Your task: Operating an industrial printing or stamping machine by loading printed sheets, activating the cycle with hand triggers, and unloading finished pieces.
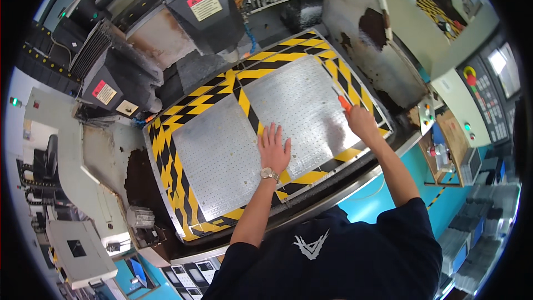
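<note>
Orange tool (344, 103), long axis aimed forward-left; right grip (362, 123) clasps it; left grip (273, 149) spread

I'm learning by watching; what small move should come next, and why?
Probably draw the orange tool along the nearby striped tape: the right hand grips it beside that tape, and the left hand is spread out over the metal plate.

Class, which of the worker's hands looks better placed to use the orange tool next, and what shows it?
Probably the right hand: it grips the orange tool, close to the striped tape. The left hand lies palm-down on the dotted metal surface, holding no tool.
</note>
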Tool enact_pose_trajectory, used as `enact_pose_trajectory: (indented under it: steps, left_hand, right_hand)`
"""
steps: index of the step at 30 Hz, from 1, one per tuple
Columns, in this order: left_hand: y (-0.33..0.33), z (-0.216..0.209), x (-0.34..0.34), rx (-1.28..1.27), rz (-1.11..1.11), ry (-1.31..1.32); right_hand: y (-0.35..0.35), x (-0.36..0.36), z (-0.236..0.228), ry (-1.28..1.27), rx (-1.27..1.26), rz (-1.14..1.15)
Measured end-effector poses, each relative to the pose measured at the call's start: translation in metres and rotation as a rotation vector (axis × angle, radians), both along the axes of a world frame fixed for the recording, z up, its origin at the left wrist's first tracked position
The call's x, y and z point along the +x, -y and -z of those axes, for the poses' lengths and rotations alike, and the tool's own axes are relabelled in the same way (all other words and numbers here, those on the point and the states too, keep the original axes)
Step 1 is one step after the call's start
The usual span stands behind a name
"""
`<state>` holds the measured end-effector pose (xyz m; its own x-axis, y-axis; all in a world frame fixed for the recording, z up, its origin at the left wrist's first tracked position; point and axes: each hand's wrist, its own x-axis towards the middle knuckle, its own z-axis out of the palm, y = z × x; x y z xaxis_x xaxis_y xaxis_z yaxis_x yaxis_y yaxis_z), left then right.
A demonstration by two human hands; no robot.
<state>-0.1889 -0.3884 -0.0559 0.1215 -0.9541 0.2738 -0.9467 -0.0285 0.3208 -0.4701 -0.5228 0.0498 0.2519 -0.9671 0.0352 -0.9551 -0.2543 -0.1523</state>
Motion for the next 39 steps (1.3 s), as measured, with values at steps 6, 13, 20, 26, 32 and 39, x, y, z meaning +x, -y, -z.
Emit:
enact_pose_trajectory:
  steps: [6,13,20,26,32,39]
  left_hand:
    - [-0.003,0.004,0.002,0.007,0.017,0.024]
    - [-0.013,0.012,0.027,-0.316,-0.073,-0.389]
    - [-0.05,0.011,0.07,-0.185,-0.077,-0.249]
    - [-0.081,0.013,0.07,-0.082,-0.112,-0.107]
    - [-0.111,0.015,0.087,-0.03,-0.227,-0.027]
    - [-0.114,0.019,0.087,0.02,-0.256,-0.003]
  right_hand:
    - [-0.101,-0.038,-0.025,-0.056,0.2,0.182]
    - [-0.18,-0.043,-0.043,0.104,0.34,0.118]
    - [-0.213,0.066,-0.017,0.204,0.494,-0.124]
    - [-0.17,0.142,0.01,0.286,0.349,-0.267]
    - [-0.134,0.169,0.017,0.307,0.288,-0.123]
    - [-0.114,0.222,0.026,0.361,0.231,-0.181]
